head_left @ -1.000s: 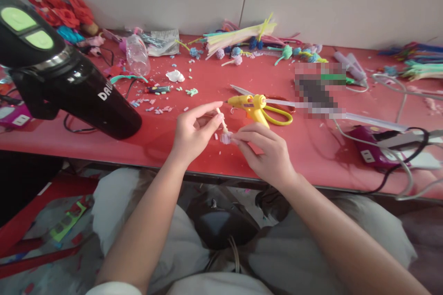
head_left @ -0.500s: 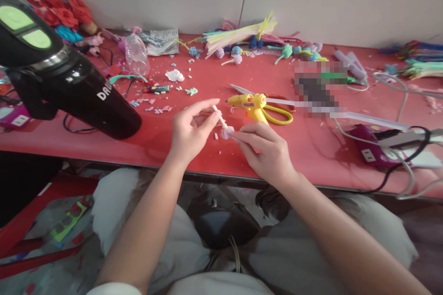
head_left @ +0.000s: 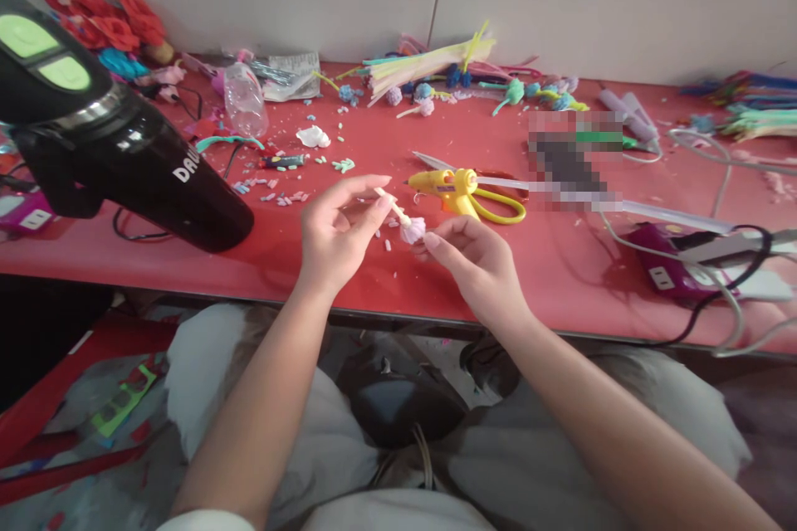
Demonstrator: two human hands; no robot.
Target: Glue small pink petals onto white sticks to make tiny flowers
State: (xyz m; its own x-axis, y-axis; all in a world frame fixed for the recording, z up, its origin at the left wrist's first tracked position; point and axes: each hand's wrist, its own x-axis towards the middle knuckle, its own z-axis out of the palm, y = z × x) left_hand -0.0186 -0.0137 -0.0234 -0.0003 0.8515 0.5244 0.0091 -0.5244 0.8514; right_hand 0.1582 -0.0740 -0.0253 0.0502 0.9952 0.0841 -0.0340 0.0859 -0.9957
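Observation:
Between the thumb and fingers of my left hand (head_left: 341,228) is the cream stem of a small craft flower (head_left: 413,230) with a pale lilac, ruffled head. It tilts down to the right, just above the table's front part. My right hand (head_left: 476,265) is pinched at the right edge of the flower head; whatever lies between those fingertips is too small to make out. A yellow hot glue gun (head_left: 449,184) with a long clear glue stick lies just beyond my hands. Beside it are scissors (head_left: 501,209) with yellow handles. Small cut bits (head_left: 387,246) are scattered under the flower.
A large black tumbler-like device (head_left: 149,158) leans in at the left. Pipe cleaners (head_left: 429,66) and fuzzy flowers line the wall. A plastic bottle (head_left: 246,104) stands at the back left. A purple power strip (head_left: 672,265) with cables is at the right of the red table (head_left: 349,282).
My right hand has turned, so its thumb now shows on top at the flower's edge. The flower head has turned and shows more fully. My left hand has shifted slightly left.

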